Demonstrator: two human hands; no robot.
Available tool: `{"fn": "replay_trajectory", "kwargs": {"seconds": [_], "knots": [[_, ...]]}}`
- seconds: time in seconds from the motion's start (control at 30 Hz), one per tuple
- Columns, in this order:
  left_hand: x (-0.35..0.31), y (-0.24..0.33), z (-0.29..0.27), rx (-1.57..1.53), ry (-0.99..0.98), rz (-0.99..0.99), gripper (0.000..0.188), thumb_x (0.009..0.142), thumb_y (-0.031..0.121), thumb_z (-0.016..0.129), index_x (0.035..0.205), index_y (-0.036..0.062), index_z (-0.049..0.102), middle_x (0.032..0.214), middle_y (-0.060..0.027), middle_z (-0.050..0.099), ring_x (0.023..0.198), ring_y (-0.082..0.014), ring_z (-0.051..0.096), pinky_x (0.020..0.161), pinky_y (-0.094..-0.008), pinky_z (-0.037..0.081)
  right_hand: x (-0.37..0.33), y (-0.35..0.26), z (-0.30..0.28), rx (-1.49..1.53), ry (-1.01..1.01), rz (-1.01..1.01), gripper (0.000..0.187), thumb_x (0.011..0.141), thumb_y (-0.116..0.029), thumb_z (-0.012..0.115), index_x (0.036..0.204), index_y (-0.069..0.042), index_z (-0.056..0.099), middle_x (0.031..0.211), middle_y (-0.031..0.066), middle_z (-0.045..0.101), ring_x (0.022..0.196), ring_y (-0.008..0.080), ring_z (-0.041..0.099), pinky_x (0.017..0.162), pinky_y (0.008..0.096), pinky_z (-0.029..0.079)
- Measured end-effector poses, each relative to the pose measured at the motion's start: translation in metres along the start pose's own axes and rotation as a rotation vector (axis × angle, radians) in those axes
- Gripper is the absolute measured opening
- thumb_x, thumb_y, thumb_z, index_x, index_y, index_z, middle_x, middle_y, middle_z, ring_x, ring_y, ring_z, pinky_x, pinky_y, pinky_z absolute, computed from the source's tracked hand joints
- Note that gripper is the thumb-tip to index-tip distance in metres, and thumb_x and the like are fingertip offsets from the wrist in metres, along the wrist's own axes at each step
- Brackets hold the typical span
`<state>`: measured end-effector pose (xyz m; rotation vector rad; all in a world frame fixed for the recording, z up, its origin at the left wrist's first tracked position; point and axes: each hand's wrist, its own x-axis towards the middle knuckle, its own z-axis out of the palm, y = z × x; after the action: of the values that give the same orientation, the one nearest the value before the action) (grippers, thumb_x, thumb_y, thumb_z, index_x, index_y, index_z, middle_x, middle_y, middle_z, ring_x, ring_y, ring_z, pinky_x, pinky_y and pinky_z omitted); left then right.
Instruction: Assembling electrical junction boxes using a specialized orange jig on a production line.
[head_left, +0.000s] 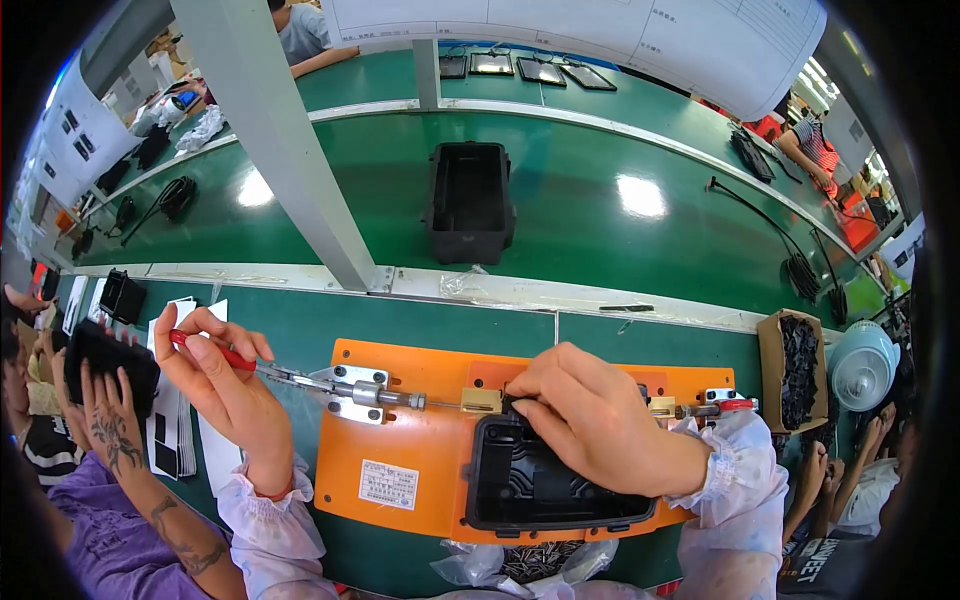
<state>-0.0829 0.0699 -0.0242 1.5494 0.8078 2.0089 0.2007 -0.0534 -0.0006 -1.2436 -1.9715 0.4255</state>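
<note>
An orange fixture plate [340, 470] lies on the green bench before me, with a black plastic housing [525, 465] seated on it, hollow side up. My left hand [230, 385] grips the red handle [210, 350] of a metal toggle clamp [350, 392], whose rod points at a brass block [482, 400] beside the housing. Over the housing's upper left corner, my right hand [610, 425] has its thumb and fingers pinched together; whatever they hold is hidden. Another toggle clamp [715, 407] with a red handle sits at the plate's right end, partly behind my right wrist.
A plastic bag of small metal pins [540, 562] lies at the near edge. A cardboard box of black parts [790, 370] and a pale blue fan [862, 365] stand right. Beyond the post [290, 150], another black housing [468, 205] rests on the green belt. Co-workers sit on both sides.
</note>
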Motion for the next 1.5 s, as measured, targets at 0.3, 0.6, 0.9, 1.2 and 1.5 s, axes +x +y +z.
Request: {"fn": "replay_trajectory", "kwargs": {"seconds": [0.3, 0.6, 0.9, 1.2, 1.5], "knots": [[0.000, 0.001, -0.001, 0.002, -0.002, -0.011, 0.035, 0.109, 0.021, 0.040, 0.139, 0.0054, 0.036, 0.104, -0.0070, 0.048, 0.070, -0.0090, 0.047, 0.060, -0.0267, 0.045, 0.022, 0.002, -0.011, 0.260, -0.217, 0.448, 0.018, 0.086, -0.001, 0.069, 0.101, 0.004, 0.060, 0.089, 0.0161, 0.066, 0.079, 0.0294, 0.069, 0.071, 0.0390, 0.054], [0.000, 0.004, -0.002, -0.006, 0.002, -0.027, 0.031, 0.109, 0.020, 0.039, 0.136, 0.0066, 0.038, 0.100, -0.0054, 0.048, 0.070, -0.0091, 0.046, 0.062, -0.0273, 0.044, -0.017, -0.001, 0.001, -0.286, -0.097, -0.184, 0.044, 0.076, -0.009, 0.078, 0.116, 0.005, 0.065, 0.122, 0.0163, 0.060, 0.105, 0.0327, 0.060, 0.084, 0.0404, 0.053], [-0.030, 0.022, 0.025, 0.419, -0.571, 0.372, 0.021, 0.092, 0.001, 0.057, 0.113, 0.0051, 0.056, 0.098, -0.0111, 0.059, 0.079, -0.0234, 0.056, 0.073, -0.0336, 0.047, -0.015, -0.002, -0.004, -0.259, -0.120, -0.163, 0.044, 0.078, -0.011, 0.078, 0.117, 0.006, 0.065, 0.124, 0.0169, 0.061, 0.106, 0.0338, 0.060, 0.088, 0.0398, 0.052], [-0.033, 0.026, 0.033, 0.420, -0.853, 0.500, 0.034, 0.078, 0.001, 0.070, 0.112, 0.0069, 0.065, 0.100, -0.0092, 0.063, 0.088, -0.0273, 0.062, 0.076, -0.0390, 0.051, -0.015, -0.004, -0.010, -0.131, -0.124, -0.074, 0.049, 0.081, -0.014, 0.077, 0.123, 0.004, 0.061, 0.123, 0.0160, 0.061, 0.108, 0.0323, 0.059, 0.092, 0.0394, 0.050], [-0.032, 0.033, 0.028, 0.487, -0.611, 0.423, 0.037, 0.079, -0.010, 0.064, 0.115, 0.0005, 0.063, 0.100, -0.0115, 0.062, 0.084, -0.0279, 0.062, 0.075, -0.0382, 0.052, -0.015, 0.001, -0.011, -0.123, -0.131, -0.079, 0.050, 0.081, -0.015, 0.076, 0.124, 0.004, 0.058, 0.121, 0.0153, 0.061, 0.108, 0.0320, 0.058, 0.094, 0.0388, 0.049]]}}
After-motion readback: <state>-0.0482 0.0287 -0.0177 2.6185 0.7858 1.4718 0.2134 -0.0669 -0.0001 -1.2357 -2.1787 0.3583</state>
